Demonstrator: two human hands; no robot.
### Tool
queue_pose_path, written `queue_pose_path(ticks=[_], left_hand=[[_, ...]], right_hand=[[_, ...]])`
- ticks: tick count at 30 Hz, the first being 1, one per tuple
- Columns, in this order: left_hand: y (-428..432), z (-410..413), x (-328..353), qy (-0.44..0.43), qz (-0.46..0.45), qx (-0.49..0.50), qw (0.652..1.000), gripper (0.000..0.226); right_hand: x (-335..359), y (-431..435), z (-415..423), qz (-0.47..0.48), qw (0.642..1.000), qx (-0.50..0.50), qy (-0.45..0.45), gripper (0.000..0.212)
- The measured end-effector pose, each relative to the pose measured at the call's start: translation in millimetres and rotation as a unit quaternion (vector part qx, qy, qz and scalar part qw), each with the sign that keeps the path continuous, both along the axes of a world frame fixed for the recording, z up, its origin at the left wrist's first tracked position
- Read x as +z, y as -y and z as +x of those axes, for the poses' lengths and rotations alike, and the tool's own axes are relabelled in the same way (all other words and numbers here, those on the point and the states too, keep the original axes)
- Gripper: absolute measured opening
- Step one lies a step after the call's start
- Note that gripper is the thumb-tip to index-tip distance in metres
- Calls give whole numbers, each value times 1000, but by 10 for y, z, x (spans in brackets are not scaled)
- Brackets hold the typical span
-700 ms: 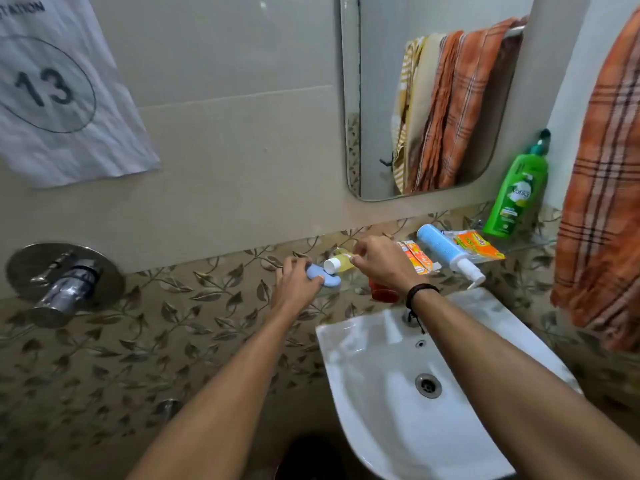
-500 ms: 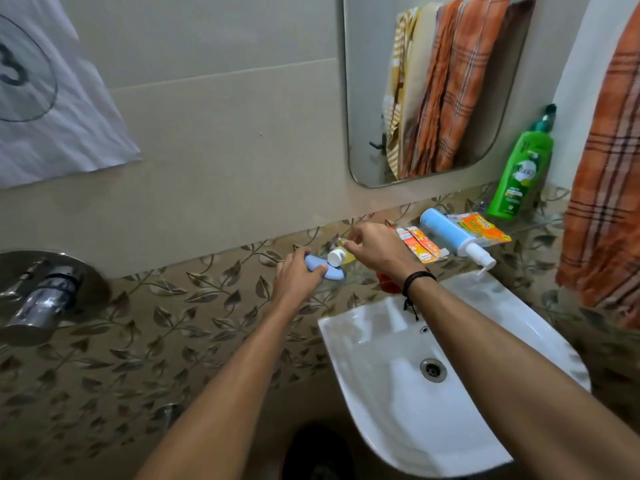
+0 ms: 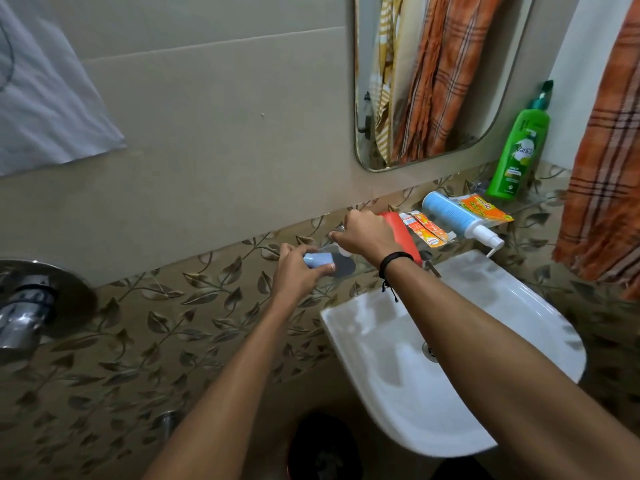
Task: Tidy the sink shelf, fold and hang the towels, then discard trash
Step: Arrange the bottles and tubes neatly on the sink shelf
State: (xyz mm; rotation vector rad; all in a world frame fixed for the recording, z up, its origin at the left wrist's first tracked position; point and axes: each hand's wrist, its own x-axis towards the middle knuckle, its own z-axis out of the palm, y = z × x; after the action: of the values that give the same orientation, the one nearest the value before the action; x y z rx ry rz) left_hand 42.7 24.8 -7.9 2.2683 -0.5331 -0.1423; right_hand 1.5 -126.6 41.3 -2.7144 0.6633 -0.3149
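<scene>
My left hand [image 3: 297,271] grips a small light-blue object [image 3: 317,260] at the left end of the glass sink shelf [image 3: 519,206]. My right hand [image 3: 363,235] is closed over a small white-capped tube right beside it, mostly hidden under my fingers. Behind my right hand lies a red item [image 3: 401,233]. Further right on the shelf lie orange wrappers [image 3: 424,230], a blue pump bottle [image 3: 453,216] on its side, an orange sachet [image 3: 485,209] and an upright green shampoo bottle [image 3: 517,154]. An orange checked towel [image 3: 602,174] hangs at the right.
A white basin [image 3: 450,358] sits below the shelf. A mirror [image 3: 433,77] above reflects hanging towels. A chrome tap fitting [image 3: 31,306] sticks out of the wall at the left. A dark bin [image 3: 323,448] stands on the floor under the basin. A paper sign [image 3: 45,112] hangs upper left.
The view has shifted left and down. My right hand has closed further over the white-capped tube, and the red item now shows behind it. My left hand still holds the blue object.
</scene>
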Motion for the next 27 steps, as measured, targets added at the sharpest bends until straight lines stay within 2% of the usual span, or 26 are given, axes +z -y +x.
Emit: queue_pose_path(ticks=[4, 7, 12, 16, 17, 20, 22, 24, 27], left_hand=[[-85, -31, -21, 19, 54, -18, 998, 60], [-116, -77, -30, 21, 65, -20, 997, 49], [-181, -107, 1, 6, 42, 26, 999, 42], [-184, -93, -31, -25, -18, 71, 997, 41], [-163, -97, -37, -39, -42, 80, 995, 42], [-95, -137, -31, -68, -131, 103, 984, 50], [-36, -191, -25, -97, -191, 107, 971, 44], [31, -246, -7, -110, -230, 107, 961, 36], [108, -251, -18, -102, -241, 106, 959, 32]], right_hand=[[34, -69, 25, 21, 1000, -7, -21, 31], [12, -104, 6, 37, 999, -11, -24, 27], [-38, -73, -18, 52, 998, -20, -10, 29], [-17, 21, -32, 118, 993, -27, 14, 13], [-9, 49, -28, 143, 989, -31, 26, 15], [31, 124, -24, 265, 961, -36, 68, 30], [49, 168, -46, 355, 929, -42, 93, 42], [48, 212, -64, 415, 901, -45, 118, 38], [73, 256, -79, 464, 874, -54, 132, 24]])
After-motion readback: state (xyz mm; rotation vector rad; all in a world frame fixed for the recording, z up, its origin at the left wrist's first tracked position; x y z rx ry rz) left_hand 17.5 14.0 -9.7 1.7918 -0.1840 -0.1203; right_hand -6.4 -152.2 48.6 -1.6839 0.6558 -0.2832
